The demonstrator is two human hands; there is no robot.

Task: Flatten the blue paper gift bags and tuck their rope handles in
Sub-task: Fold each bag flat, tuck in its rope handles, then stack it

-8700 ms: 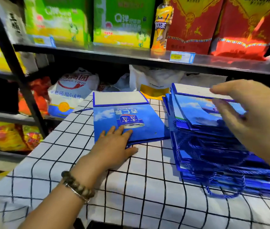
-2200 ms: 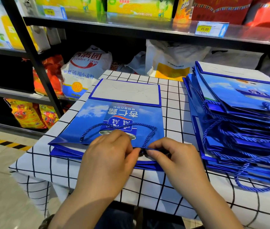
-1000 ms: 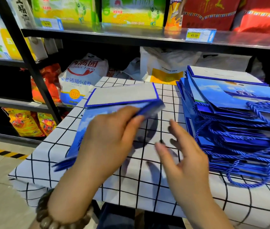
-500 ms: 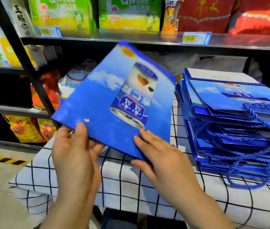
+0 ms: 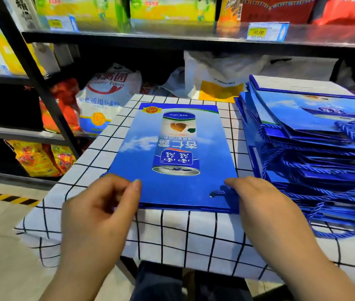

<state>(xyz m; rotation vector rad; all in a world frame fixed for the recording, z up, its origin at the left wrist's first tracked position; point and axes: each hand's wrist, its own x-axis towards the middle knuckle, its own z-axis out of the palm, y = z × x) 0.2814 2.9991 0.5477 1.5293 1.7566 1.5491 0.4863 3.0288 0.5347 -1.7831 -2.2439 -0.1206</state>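
A flattened blue gift bag [image 5: 172,153] lies on the checked tablecloth [image 5: 172,233], with its printed can picture facing up. My left hand [image 5: 98,209] pinches its near left corner, thumb on top and fingers curled. My right hand [image 5: 261,205] grips the near right corner, where a short bit of blue rope handle [image 5: 221,192] shows beside a metal eyelet. To the right sits a stack of several more blue bags [image 5: 302,127], their rope handles [image 5: 335,192] hanging loose over the near edge.
A black metal shelf [image 5: 172,38] with drink cartons and a price tag runs right behind the table. White and red food sacks [image 5: 109,94] sit on the lower shelf at the left. The table's front edge is just under my wrists.
Half a second ago both hands held the bag tilted up in the air. It has since come down flat on the cloth, printed side up, with both hands at its near corners.
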